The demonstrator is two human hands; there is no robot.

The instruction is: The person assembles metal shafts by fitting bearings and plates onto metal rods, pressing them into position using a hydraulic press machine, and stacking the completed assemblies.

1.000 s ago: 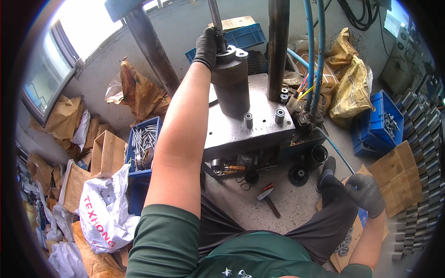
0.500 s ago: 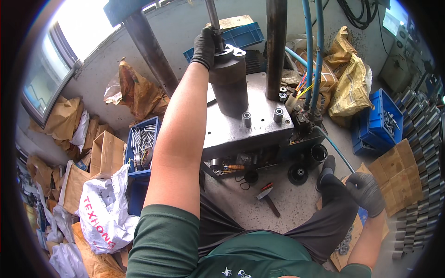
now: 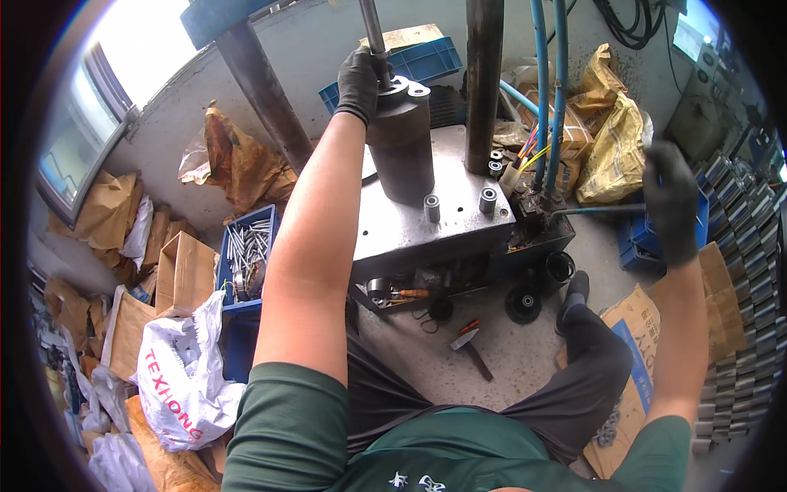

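Note:
My left hand (image 3: pixel 358 84), in a dark glove, is closed around the lower end of a steel rod (image 3: pixel 371 29). The rod stands upright, slightly tilted, on a dark cylinder (image 3: pixel 400 160) with a light metal bracket end (image 3: pixel 418 89) on top. This cylinder rests on a steel press plate (image 3: pixel 393 225). Far out to the right, my gloved right hand (image 3: pixel 674 201) is at the end of a thin pump lever (image 3: pixel 602 210), its fingers closed on it. Two small metal bushings (image 3: pixel 432 208) stand on the plate's near right part.
Dark posts (image 3: pixel 484 90) and blue hoses (image 3: pixel 560 90) rise beside the plate. A hammer (image 3: pixel 475 357) and a black round part (image 3: pixel 522 303) lie on the floor. Left is a blue crate of metal pins (image 3: pixel 248 254); right are blue bins (image 3: pixel 639 246) and stacked metal parts (image 3: pixel 738 328).
My right hand has swung the lever upward and away from me, from low by my knee to about level. My left hand stays on the rod. The view has shifted slightly.

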